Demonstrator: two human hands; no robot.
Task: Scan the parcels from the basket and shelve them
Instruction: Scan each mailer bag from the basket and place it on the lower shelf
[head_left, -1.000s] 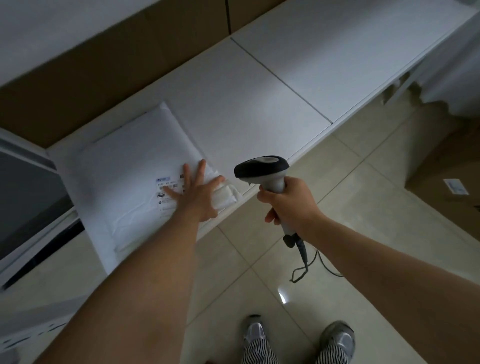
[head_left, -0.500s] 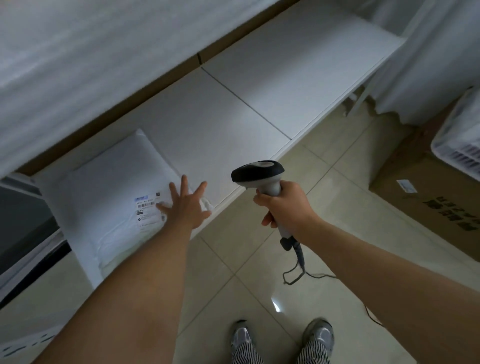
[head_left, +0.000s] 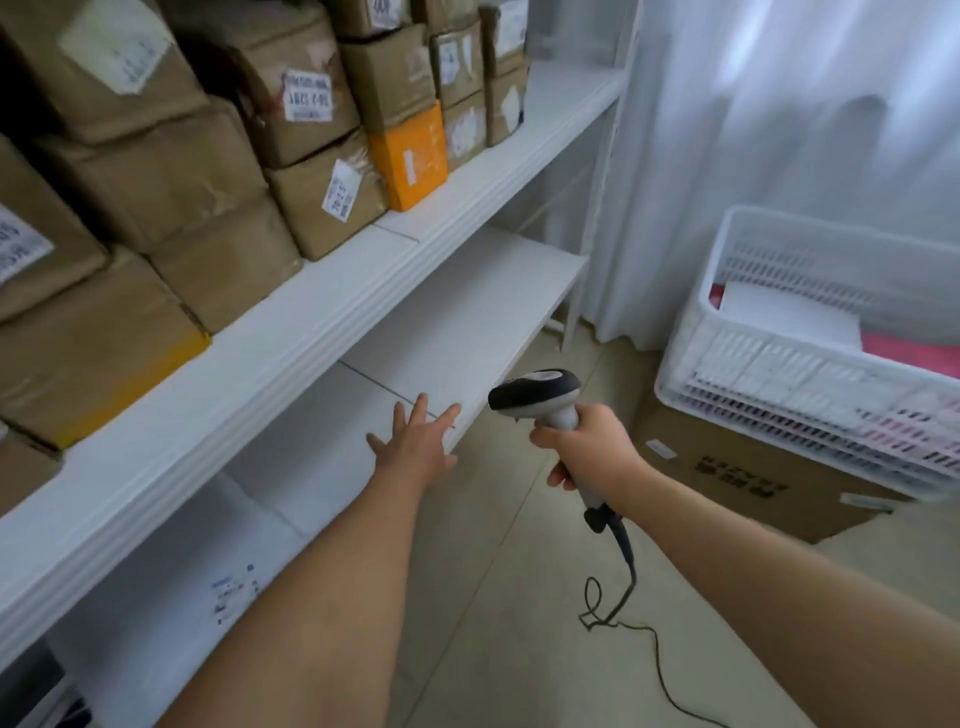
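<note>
My right hand grips a black-and-white barcode scanner by its handle, its cable trailing to the floor. My left hand is open with fingers spread, hovering over the front edge of the low white shelf, holding nothing. A white padded parcel with a small printed label lies flat on that low shelf at the left, partly behind my left forearm. At the right, the white plastic basket holds a white parcel and a pink one.
The upper white shelf is packed with brown cardboard parcels and one orange box. The basket sits on a large cardboard box on the tiled floor. White curtains hang behind.
My left hand has lifted off the white parcel and moved right along the low shelf. My view has swung up and right, bringing the upper shelf and the basket into sight.
</note>
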